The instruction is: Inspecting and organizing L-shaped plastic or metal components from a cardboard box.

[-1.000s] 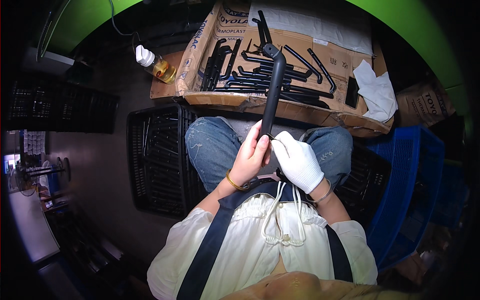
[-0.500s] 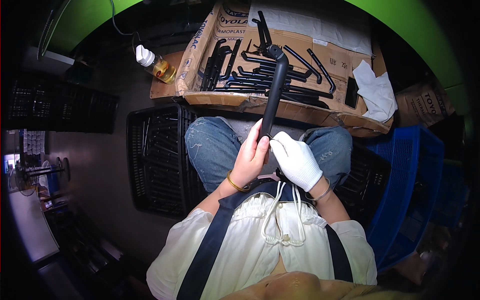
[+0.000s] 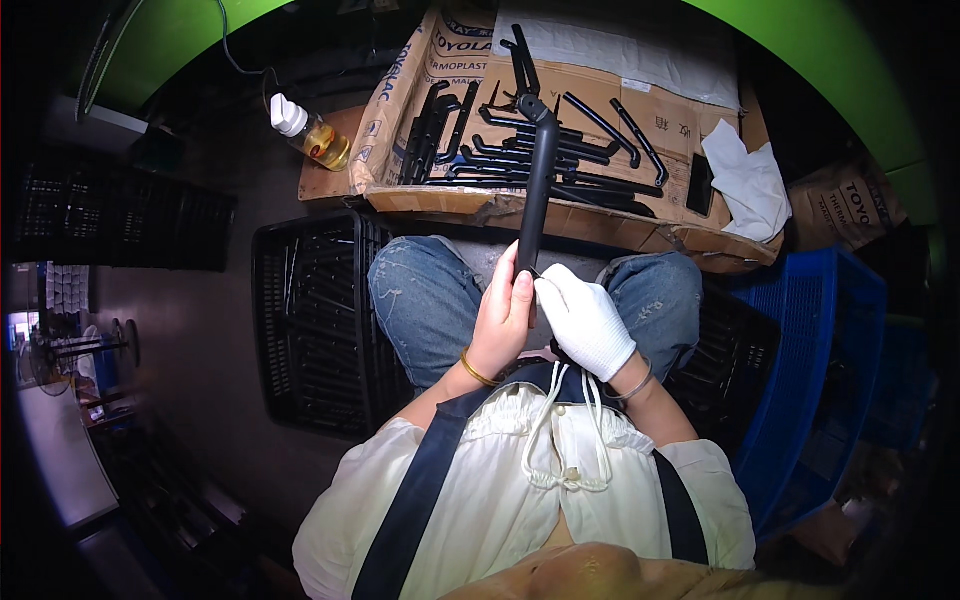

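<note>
Tube (image 3: 537, 180) (black, bent-tipped) rises upright from left hand (image 3: 503, 320) and gloved right hand (image 3: 588, 322), both gripping it.

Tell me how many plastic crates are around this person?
3, maybe more hidden: a black crate at the person's left knee, another black crate partly hidden behind the right leg, and a blue crate farther right, by the gloved right hand.

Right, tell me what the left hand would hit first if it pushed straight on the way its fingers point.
Probably the near wall of the cardboard box of black bent tubes. The left hand points up along the black tube it grips; depth is unclear.
</note>
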A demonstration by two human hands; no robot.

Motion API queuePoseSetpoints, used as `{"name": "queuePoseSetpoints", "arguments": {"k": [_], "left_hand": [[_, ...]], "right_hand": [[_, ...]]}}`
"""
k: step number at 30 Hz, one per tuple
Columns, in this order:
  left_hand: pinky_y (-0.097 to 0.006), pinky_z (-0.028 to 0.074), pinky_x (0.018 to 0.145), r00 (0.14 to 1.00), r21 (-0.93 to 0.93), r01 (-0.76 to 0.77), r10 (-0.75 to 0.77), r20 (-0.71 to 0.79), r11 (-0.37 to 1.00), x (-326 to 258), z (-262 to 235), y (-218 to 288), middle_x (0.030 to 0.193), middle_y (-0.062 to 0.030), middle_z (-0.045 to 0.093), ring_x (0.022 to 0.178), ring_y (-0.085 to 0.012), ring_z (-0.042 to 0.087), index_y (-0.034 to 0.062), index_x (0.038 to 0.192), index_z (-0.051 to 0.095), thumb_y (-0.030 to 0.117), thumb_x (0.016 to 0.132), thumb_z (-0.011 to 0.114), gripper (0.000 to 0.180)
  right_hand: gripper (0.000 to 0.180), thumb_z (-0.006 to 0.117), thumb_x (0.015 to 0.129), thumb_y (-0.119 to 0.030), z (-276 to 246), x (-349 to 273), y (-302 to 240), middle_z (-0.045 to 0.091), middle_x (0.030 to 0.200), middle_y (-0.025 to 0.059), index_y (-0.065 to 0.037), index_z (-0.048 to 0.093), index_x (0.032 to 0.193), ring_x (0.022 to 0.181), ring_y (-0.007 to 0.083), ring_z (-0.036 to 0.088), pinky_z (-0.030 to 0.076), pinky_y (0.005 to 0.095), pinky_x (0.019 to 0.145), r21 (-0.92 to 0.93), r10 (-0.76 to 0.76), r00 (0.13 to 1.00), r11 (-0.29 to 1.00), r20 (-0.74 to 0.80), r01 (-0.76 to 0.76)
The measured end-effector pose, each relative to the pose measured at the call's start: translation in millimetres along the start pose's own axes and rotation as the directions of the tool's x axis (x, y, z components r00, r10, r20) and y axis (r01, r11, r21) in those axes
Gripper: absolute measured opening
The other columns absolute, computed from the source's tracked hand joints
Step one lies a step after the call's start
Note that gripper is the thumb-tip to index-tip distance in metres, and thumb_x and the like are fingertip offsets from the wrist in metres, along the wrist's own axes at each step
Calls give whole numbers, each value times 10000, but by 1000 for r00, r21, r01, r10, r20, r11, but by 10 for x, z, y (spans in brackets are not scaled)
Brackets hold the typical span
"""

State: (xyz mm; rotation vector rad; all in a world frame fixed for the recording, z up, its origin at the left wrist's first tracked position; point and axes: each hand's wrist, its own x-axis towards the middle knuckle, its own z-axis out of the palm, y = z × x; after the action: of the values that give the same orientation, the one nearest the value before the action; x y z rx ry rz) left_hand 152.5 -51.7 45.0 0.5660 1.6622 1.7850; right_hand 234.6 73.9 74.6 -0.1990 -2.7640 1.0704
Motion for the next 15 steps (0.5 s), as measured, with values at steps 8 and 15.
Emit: {"name": "queuePoseSetpoints", "arguments": {"k": [8,15], "left_hand": [[-203,389,515,1000,-30,19,-19,-18,999,-5,12,12,807,16,499,578,-34,443,50,1418,395,185,1050,430,394],[-186,356,520,977,-214,209,-197,78,954,-32,-112,-60,721,51,472,582,-19,423,46,1273,510,202,1031,504,288]], "right_hand": [[127,523,947,-176,120,-18,-60,571,847,121,-64,582,949,660,311,643,519,435,574,-102,0,994,995,-107,-11],[237,650,932,-123,2,168,133,675,908,136,-12,550,1116,761,218,674,511,347,653,310,289,749,943,-597,-117]]}}
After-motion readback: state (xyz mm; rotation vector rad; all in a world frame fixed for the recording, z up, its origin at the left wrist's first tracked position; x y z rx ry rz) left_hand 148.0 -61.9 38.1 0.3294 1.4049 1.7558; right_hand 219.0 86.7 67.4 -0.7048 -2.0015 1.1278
